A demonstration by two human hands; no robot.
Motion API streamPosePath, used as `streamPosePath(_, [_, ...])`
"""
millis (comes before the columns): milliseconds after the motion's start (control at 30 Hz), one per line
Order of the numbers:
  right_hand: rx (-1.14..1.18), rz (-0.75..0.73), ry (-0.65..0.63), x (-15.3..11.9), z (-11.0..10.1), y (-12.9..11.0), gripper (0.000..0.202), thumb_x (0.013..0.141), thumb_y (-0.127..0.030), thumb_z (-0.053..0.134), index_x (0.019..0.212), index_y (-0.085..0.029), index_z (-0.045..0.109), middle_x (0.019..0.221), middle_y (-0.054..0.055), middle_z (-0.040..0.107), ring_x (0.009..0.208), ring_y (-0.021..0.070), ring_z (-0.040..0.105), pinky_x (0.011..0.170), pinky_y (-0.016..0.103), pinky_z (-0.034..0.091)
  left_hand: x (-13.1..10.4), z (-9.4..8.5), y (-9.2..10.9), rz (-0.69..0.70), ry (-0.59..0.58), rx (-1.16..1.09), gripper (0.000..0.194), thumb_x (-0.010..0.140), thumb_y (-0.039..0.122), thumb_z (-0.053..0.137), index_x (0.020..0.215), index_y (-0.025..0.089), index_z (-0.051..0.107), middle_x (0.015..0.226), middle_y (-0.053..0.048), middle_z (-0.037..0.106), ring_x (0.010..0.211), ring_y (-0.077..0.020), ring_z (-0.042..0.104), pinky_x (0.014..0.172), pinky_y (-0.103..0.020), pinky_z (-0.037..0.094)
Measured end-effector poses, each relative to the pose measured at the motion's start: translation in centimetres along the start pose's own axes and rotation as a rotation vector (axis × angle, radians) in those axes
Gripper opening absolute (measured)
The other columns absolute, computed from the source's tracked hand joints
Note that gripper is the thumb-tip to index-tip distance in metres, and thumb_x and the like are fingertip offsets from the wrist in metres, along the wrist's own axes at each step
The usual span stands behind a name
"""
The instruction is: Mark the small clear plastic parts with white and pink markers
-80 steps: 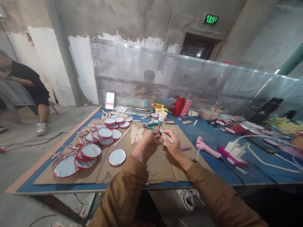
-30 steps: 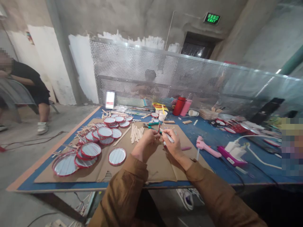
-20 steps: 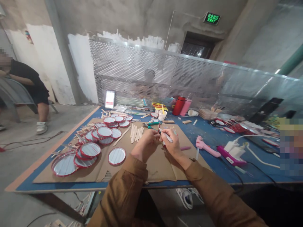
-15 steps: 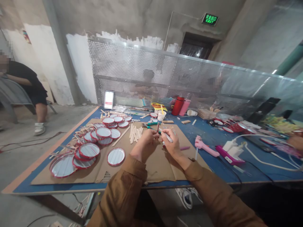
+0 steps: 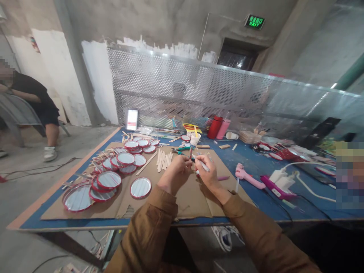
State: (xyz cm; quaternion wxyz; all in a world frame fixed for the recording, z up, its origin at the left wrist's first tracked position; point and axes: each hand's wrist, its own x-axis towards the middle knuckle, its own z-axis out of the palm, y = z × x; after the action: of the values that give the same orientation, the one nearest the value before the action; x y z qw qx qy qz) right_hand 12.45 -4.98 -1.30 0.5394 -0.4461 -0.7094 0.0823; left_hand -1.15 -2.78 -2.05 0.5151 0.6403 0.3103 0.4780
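Note:
My left hand (image 5: 176, 172) is closed on a short reddish-brown stick (image 5: 190, 151), held upright above the cardboard sheet (image 5: 184, 206). My right hand (image 5: 209, 173) grips a white marker (image 5: 203, 165), its dark tip at or close to the stick; whether they touch is too small to tell. Just beyond the hands lie teal-handled pliers (image 5: 182, 149). A bundle of pale wooden sticks (image 5: 163, 160) rests left of my left hand, and a single red-rimmed round disc (image 5: 140, 187) lies nearer me. Beside my right wrist is a purple pen-like object (image 5: 223, 178).
Red-rimmed discs (image 5: 108, 179) overlap in stacks on the left. A pink glue gun (image 5: 248, 177) and a purple power strip (image 5: 277, 187) with cables lie right. A paper cup (image 5: 195, 139), a red bottle (image 5: 214, 127) and a pink bottle (image 5: 223, 129) stand behind. A person (image 5: 34, 94) sits far left.
The whole view has shifted slightly. Both hands keep nearly the same pose, with the marker still at the stick. At the far right a blurred patch now covers what was visible there.

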Motion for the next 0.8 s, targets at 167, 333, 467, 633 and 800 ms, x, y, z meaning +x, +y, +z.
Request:
streamPosePath(167, [-0.013,-0.013,-0.019,0.1,0.0,-0.1,0.014,0.088,-0.032,0.049,0.087,-0.020,0.057,0.062,-0.002,0.059,0.061,0.0136,0.058,0.063,0.026,0.046,0.9,-0.4,-0.6,0.020,0.023,0.071,0.011,0.068,0.015,0.059,0.057,0.014,0.057,0.056,-0.002,0.050,0.054,-0.0089,0.036,0.048,-0.022,0.027])
streamPosePath(333, [-0.027,-0.028,-0.022,0.0,0.0,-0.2,0.013,0.087,-0.031,0.049,0.084,-0.021,0.057,0.066,-0.001,0.060,0.062,0.0137,0.057,0.062,0.026,0.046,2.8,-1.4,-1.2,-0.162,-0.067,0.158,0.017,0.069,0.022,0.059,0.054,0.015,0.057,0.045,0.000,0.046,0.042,-0.0077,0.035,0.042,-0.023,0.024])
streamPosePath(467, [-0.031,-0.030,-0.006,0.0,0.1,0.1,0.012,0.086,-0.030,0.050,0.086,-0.021,0.057,0.068,0.000,0.061,0.064,0.0143,0.058,0.063,0.026,0.046,3.2,-1.7,-1.1,-0.198,-0.058,0.165,0.019,0.070,0.025,0.060,0.055,0.015,0.056,0.042,0.002,0.044,0.038,-0.0076,0.036,0.041,-0.023,0.024])
streamPosePath(633, [-0.022,-0.018,0.002,0.0,-0.1,-0.1,0.013,0.086,-0.032,0.051,0.086,-0.021,0.057,0.063,-0.001,0.060,0.060,0.0140,0.057,0.062,0.026,0.046,2.9,-1.4,-0.7,-0.210,-0.078,0.197,0.016,0.070,0.022,0.057,0.056,0.014,0.056,0.047,0.001,0.048,0.037,-0.0062,0.035,0.040,-0.022,0.023])
streamPosePath(800, [0.115,0.012,0.178,0.4,-1.4,-0.9,0.016,0.089,-0.035,0.050,0.087,-0.020,0.055,0.056,-0.004,0.054,0.052,0.0120,0.055,0.057,0.025,0.045,2.9,-1.1,-0.6,-0.192,-0.010,0.210,0.011,0.069,0.019,0.055,0.059,0.014,0.056,0.049,0.003,0.045,0.040,-0.0056,0.033,0.041,-0.022,0.022])
